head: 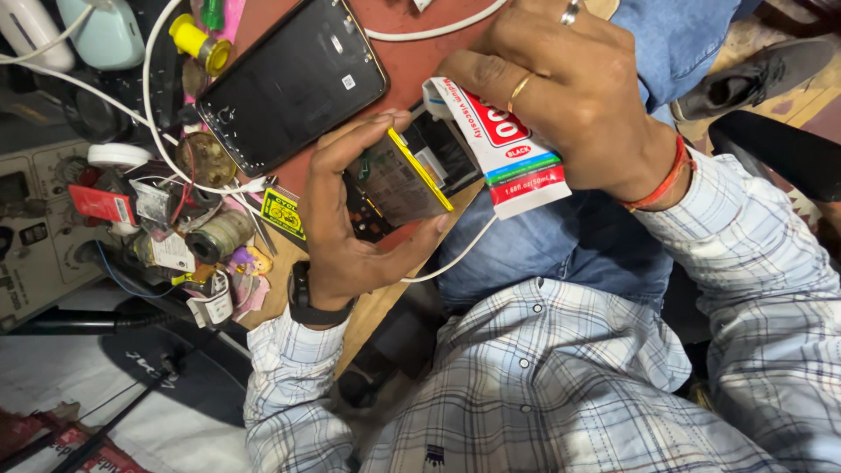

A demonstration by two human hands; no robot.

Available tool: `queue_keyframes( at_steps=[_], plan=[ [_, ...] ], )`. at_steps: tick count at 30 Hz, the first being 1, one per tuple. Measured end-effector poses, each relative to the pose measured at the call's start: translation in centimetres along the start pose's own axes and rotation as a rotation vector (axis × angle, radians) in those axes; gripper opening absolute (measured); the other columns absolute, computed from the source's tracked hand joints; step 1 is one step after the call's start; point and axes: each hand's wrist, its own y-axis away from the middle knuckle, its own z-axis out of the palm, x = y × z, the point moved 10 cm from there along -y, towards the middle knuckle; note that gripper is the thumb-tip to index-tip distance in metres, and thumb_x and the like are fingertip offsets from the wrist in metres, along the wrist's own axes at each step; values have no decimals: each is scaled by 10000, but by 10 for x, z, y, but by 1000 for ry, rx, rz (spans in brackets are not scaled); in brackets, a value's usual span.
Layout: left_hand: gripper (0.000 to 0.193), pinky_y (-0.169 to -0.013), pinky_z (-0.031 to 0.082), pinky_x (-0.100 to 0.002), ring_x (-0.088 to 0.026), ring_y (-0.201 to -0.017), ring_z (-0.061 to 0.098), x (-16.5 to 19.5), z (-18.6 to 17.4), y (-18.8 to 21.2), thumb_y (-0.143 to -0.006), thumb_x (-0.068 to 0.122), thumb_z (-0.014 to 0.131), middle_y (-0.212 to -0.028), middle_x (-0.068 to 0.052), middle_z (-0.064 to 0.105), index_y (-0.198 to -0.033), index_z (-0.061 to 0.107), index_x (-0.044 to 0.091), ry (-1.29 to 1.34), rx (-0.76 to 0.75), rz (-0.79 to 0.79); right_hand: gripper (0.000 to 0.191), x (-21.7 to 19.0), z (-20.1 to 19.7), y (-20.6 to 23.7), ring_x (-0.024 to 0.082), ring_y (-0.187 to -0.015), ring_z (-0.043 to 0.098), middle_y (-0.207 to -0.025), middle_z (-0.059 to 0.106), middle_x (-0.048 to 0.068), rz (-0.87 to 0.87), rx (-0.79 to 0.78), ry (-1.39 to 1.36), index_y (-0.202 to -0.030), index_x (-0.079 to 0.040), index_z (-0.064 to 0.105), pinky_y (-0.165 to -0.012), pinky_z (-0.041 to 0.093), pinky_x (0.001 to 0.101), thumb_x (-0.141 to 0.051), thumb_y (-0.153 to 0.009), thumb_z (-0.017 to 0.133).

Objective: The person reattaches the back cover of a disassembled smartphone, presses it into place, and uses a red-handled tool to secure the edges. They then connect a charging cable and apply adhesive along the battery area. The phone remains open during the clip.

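Note:
My left hand [346,215] grips an opened phone body [412,175] with a yellow-edged battery and bare circuit parts showing. My right hand [565,88] is closed around a white glue tube [504,149] with red, blue and green bands, its tip pressed at the phone's upper edge. A black phone screen panel [293,83] lies face down on the reddish wooden worktop [412,66] just above my left hand.
A white cable [455,254] runs under the phone. Clutter fills the left: a yellow-capped bottle [200,42], solder spool [219,235], round tin [204,158], stickers, wires, a grey instrument box [35,245]. A shoe [753,74] and a black chair part [775,149] are at right.

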Motion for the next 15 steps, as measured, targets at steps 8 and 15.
queue_keyframes(
  at_steps=[8,15],
  plan=[
    [742,-1165,457,-315,-231,-1362,591,2,-1,-1,-895,97,897,-1418,-168,564,-1466,430,20,-13,1,19,345,-2,-3,-2,282,-888,641,-959,646,120,-11,-10,-21,-1177,43,710,-743,486,384,-152,-892,720],
    [764,-1165,482,-313,-225,-1338,600,2,-2,0,-892,92,898,-1404,-157,578,-1493,433,25,-35,4,39,374,-16,-9,-1,284,-805,590,-872,580,112,0,-77,-34,-1160,50,739,-738,455,407,-164,-853,760]
  ],
)
